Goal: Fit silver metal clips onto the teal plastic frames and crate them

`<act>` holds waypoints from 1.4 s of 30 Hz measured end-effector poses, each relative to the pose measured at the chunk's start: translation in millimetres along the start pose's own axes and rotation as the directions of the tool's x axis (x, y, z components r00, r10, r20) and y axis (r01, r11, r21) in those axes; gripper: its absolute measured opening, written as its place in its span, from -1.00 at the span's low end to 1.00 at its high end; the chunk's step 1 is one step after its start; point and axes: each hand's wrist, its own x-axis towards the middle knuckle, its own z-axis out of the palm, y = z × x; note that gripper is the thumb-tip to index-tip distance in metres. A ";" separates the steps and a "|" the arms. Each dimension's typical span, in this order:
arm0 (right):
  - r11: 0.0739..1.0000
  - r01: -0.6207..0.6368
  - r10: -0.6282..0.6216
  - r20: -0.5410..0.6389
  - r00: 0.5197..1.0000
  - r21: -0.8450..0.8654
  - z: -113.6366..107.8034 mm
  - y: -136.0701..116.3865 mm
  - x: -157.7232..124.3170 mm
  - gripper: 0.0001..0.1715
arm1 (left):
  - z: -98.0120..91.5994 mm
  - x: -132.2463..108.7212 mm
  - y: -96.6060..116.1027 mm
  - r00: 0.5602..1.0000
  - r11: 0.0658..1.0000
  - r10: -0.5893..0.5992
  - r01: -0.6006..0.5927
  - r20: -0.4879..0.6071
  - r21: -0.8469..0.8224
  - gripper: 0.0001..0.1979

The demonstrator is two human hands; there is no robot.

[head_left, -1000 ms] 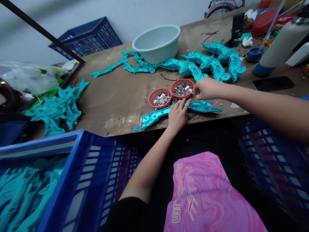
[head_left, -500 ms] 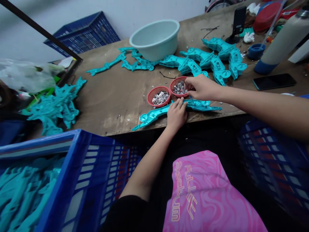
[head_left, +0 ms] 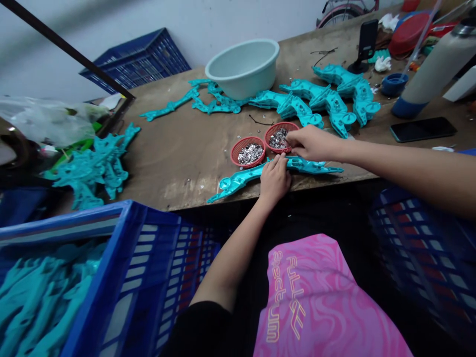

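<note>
A long turquoise plastic part (head_left: 243, 177) lies along the table's front edge. My left hand (head_left: 275, 178) is laid over its middle, fingers bent across it and holding it down. Just behind stand two small red baskets with silvery metal pieces: a left basket (head_left: 234, 153) and a right basket (head_left: 268, 133). My right hand (head_left: 309, 142) reaches over the right basket's rim, fingertips pinched together among the small metal pieces (head_left: 278, 138). Whatever the fingertips hold is too small to make out.
Several turquoise parts (head_left: 330, 101) lie behind the baskets, near a pale basin (head_left: 241, 69). More are piled at the left (head_left: 92, 168) and inside a blue crate (head_left: 126, 248). A phone (head_left: 423, 129) and a bottle (head_left: 431, 74) are on the right.
The whole view has shifted slightly, so the table sits a little lower and further right. My right fingers stay at the right basket; my left hand stays on the plastic part.
</note>
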 end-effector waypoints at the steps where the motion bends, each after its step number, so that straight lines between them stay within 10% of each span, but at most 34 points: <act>1: 1.000 -0.003 0.003 -0.030 1.000 -0.014 -3.1 2.5 1.1 -0.59 | 0.1 -0.3 -0.1 1.000 1.000 -0.004 0.003 -0.009 -0.013 -0.46; 10: 0.934 -0.200 0.260 0.181 0.948 -0.296 3.0 39.6 10.4 -0.56 | -53.7 1.6 -9.4 0.990 0.988 0.109 -0.117 -0.089 -0.096 -0.57; 15: 0.990 -0.016 0.055 0.276 0.960 -0.141 0.7 5.1 3.3 -0.50 | -95.0 64.8 -103.7 0.972 0.989 0.011 -0.045 -0.235 -0.140 -0.63; 21: 0.997 0.074 -0.081 0.359 0.930 0.033 -7.7 27.9 11.6 -0.48 | -64.6 196.9 -248.1 0.918 0.929 -0.370 0.368 0.145 0.043 -0.46; 27: 0.999 -0.032 0.032 0.408 0.912 -0.008 -21.3 69.6 16.7 -0.44 | -20.6 251.3 -292.6 0.853 0.905 -0.426 0.401 0.300 0.146 -0.19; 35: 0.999 -0.031 0.018 0.481 0.876 0.020 -29.6 46.3 -1.4 -0.32 | -24.7 224.6 -326.6 0.818 0.871 -0.483 0.413 0.312 0.265 -0.43; 42: 0.997 0.075 -0.078 0.383 0.921 0.023 -20.3 54.7 -6.9 -0.38 | -78.7 121.4 -372.2 0.671 0.662 -0.722 0.602 0.167 0.446 -0.17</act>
